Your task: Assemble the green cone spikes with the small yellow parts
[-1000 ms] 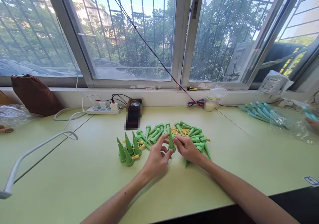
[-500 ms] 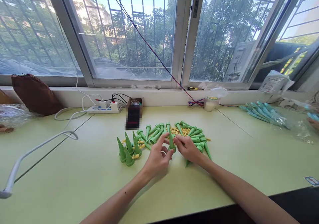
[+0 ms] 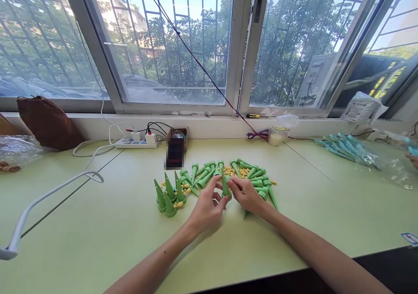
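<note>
Upright in my left hand (image 3: 206,207) is a green plastic cone-shaped spike (image 3: 224,184), gripped by the fingertips and thumb around its wide base. My right hand (image 3: 245,194) is closed in a pinch at the spike's right side; what its fingertips hold, if anything, is hidden. Behind both hands lie several loose green spikes (image 3: 205,178) in an arc, around a pile of small yellow fittings (image 3: 242,172). To the left, a few green spikes (image 3: 170,207) stand point up, with yellow fittings (image 3: 178,205) at their sides.
A power strip (image 3: 137,144) and a small box (image 3: 181,136) sit at the back of the table. Also there are a jar (image 3: 277,136) and blue wrapped pieces (image 3: 349,148). A white bent arm (image 3: 35,202) crosses the left side. Part of another person's hand (image 3: 414,160) shows far right.
The view has shifted very slightly. Both my hands keep almost the same pose around the spike. At the far right edge, the other person's hand and a blue piece have moved a little.
</note>
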Action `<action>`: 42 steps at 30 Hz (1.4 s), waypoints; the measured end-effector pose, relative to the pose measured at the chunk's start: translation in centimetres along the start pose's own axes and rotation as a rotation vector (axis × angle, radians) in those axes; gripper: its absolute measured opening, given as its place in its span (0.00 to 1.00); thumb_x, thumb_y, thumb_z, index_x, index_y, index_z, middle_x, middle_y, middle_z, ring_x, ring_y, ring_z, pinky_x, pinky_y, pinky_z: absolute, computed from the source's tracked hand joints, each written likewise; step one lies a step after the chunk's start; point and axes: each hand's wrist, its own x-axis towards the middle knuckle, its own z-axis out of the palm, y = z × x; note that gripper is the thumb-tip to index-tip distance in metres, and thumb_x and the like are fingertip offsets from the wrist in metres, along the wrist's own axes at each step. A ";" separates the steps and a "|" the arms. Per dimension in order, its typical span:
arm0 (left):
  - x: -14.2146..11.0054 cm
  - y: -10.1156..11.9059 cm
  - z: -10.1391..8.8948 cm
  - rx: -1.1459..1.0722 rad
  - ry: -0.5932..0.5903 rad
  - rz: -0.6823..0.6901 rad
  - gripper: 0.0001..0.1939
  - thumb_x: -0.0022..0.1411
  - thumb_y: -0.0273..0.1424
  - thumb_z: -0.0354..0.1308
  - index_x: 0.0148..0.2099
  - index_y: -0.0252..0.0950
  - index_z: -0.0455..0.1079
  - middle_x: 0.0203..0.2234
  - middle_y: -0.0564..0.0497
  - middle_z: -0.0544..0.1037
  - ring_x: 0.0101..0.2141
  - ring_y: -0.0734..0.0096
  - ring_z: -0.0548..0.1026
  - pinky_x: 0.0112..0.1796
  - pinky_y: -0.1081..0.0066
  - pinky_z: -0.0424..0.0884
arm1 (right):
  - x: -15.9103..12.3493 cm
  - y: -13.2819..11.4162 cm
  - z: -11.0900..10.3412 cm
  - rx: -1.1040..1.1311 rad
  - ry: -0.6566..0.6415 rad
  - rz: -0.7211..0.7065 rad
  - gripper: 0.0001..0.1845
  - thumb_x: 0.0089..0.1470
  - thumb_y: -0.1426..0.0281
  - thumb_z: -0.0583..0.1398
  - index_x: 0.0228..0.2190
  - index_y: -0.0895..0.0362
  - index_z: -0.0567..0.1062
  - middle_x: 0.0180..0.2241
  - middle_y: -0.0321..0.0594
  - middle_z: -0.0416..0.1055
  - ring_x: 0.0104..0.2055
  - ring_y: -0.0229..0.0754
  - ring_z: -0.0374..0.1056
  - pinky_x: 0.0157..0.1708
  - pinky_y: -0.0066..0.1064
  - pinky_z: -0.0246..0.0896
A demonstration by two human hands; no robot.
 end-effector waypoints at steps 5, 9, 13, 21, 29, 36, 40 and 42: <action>0.0 -0.1 0.0 0.019 0.005 0.023 0.21 0.60 0.33 0.57 0.55 0.40 0.59 0.42 0.50 0.68 0.23 0.81 0.72 0.20 0.78 0.69 | 0.0 -0.2 0.0 0.014 -0.004 0.028 0.20 0.68 0.59 0.49 0.25 0.54 0.59 0.19 0.29 0.55 0.22 0.36 0.50 0.25 0.29 0.46; 0.0 -0.2 0.0 0.027 -0.001 0.046 0.19 0.60 0.33 0.57 0.53 0.40 0.60 0.41 0.50 0.69 0.23 0.80 0.72 0.20 0.78 0.69 | 0.0 -0.2 0.0 0.003 -0.012 0.024 0.21 0.68 0.57 0.49 0.25 0.54 0.59 0.20 0.29 0.55 0.22 0.36 0.50 0.24 0.29 0.47; 0.0 -0.2 0.0 0.042 0.006 0.045 0.19 0.60 0.33 0.57 0.53 0.40 0.60 0.42 0.49 0.69 0.23 0.80 0.72 0.21 0.77 0.69 | 0.0 -0.1 -0.1 0.015 -0.023 0.014 0.21 0.68 0.57 0.48 0.25 0.54 0.59 0.20 0.30 0.54 0.22 0.36 0.49 0.24 0.28 0.46; 0.0 -0.7 0.0 0.143 0.021 0.126 0.19 0.61 0.30 0.55 0.55 0.39 0.62 0.43 0.49 0.72 0.25 0.79 0.72 0.25 0.75 0.70 | 0.0 0.1 0.0 0.057 -0.044 0.025 0.21 0.68 0.57 0.48 0.25 0.54 0.59 0.19 0.29 0.54 0.22 0.36 0.50 0.24 0.29 0.47; -0.1 -1.0 0.0 0.202 0.047 0.205 0.20 0.62 0.28 0.54 0.57 0.41 0.63 0.44 0.49 0.73 0.27 0.77 0.72 0.27 0.74 0.71 | 0.0 0.2 0.0 0.065 -0.040 0.022 0.21 0.68 0.56 0.47 0.25 0.54 0.58 0.19 0.30 0.54 0.22 0.36 0.50 0.23 0.29 0.47; -0.1 -0.3 0.0 0.172 0.023 0.181 0.15 0.61 0.30 0.55 0.51 0.39 0.65 0.42 0.50 0.74 0.24 0.79 0.71 0.26 0.75 0.70 | 0.0 0.1 0.1 0.053 -0.048 0.028 0.21 0.68 0.56 0.48 0.25 0.54 0.59 0.20 0.30 0.55 0.22 0.36 0.51 0.23 0.29 0.48; -0.1 -0.1 0.0 0.164 0.008 0.153 0.11 0.61 0.30 0.55 0.47 0.38 0.65 0.41 0.51 0.73 0.24 0.80 0.71 0.25 0.76 0.69 | 0.1 -0.1 0.0 0.037 -0.048 0.026 0.21 0.68 0.56 0.49 0.26 0.54 0.60 0.20 0.30 0.56 0.22 0.36 0.51 0.24 0.29 0.48; 0.0 -0.1 0.0 0.145 0.002 0.137 0.09 0.62 0.30 0.55 0.46 0.38 0.64 0.41 0.51 0.73 0.24 0.80 0.71 0.24 0.76 0.69 | 0.1 -0.3 -0.1 0.027 -0.044 0.017 0.21 0.68 0.57 0.49 0.26 0.54 0.61 0.20 0.30 0.56 0.23 0.36 0.51 0.25 0.29 0.48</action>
